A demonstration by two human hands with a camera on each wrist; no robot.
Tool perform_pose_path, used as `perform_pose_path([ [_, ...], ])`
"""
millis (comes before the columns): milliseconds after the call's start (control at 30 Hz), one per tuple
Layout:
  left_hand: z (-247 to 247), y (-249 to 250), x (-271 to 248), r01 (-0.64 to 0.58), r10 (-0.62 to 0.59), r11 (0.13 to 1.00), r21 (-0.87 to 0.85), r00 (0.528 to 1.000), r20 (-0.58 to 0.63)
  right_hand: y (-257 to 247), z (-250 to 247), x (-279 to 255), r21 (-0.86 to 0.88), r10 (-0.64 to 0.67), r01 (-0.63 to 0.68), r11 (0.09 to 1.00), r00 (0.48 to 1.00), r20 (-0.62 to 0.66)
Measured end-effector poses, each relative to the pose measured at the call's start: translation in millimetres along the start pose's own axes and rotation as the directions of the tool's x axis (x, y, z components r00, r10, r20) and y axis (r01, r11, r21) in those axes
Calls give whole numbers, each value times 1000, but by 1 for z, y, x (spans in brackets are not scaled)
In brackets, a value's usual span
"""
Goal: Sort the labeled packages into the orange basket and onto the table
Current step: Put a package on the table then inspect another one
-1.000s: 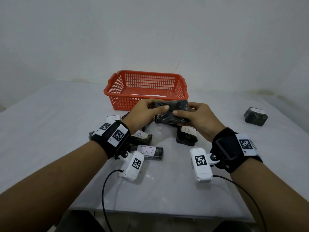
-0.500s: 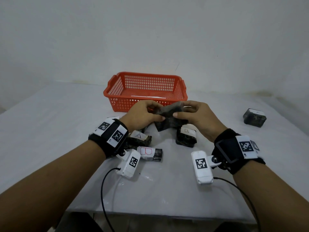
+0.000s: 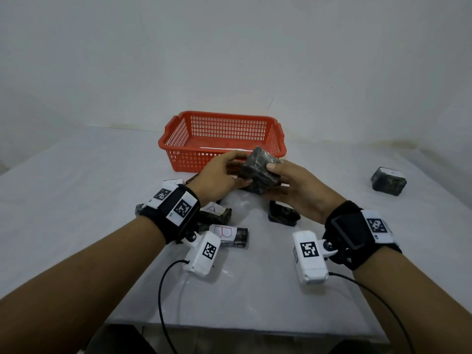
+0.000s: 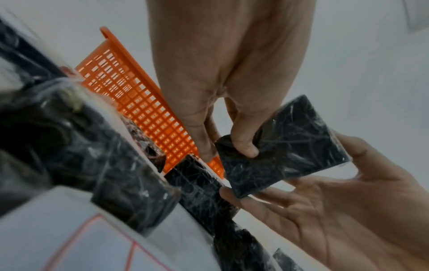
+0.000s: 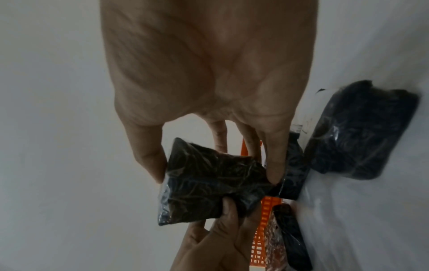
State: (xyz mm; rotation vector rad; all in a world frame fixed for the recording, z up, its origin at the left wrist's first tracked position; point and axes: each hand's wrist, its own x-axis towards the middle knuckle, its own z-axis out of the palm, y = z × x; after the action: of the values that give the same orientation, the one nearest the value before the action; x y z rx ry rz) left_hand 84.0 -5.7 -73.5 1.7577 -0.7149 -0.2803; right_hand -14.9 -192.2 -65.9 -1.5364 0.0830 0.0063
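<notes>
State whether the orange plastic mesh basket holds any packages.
Apparently none: the orange plastic mesh basket shows only a thin white strip on its floor; its near corner is hidden.

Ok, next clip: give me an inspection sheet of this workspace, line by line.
Surface: white table, covered in a white sheet.
Job's things: orange basket at the back centre, only a pale strip visible inside. One dark package held up before it, no label showing. Package marked A and package marked B lie near the left wrist; lone package far right.
Clutter: nothing seen.
Hands: left hand and right hand both grip the held package.
Cables: black cable from each wrist camera, running off the front edge.
Surroundings: plain white wall.
</notes>
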Motion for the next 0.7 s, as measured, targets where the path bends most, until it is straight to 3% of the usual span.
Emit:
perform_pose_path([
  [133,1,0,-3,-27,27,999,20,1000,5,0,-1,0,-19,49,-49,999,998,-29],
  [333,-6,5,-8,69,-24,981,-180,970,241,0,-10,0,-121,-139,124,985,982,-126],
  [567,-6,6,-12,38,-16,968,-246,996,93,1,-6,-6,-22,-82,82,996,996,-20],
  [700,-6,8,-15,24,4,979,-201,991,137,4,-5,-3,-115,-134,125,985,989,-66],
])
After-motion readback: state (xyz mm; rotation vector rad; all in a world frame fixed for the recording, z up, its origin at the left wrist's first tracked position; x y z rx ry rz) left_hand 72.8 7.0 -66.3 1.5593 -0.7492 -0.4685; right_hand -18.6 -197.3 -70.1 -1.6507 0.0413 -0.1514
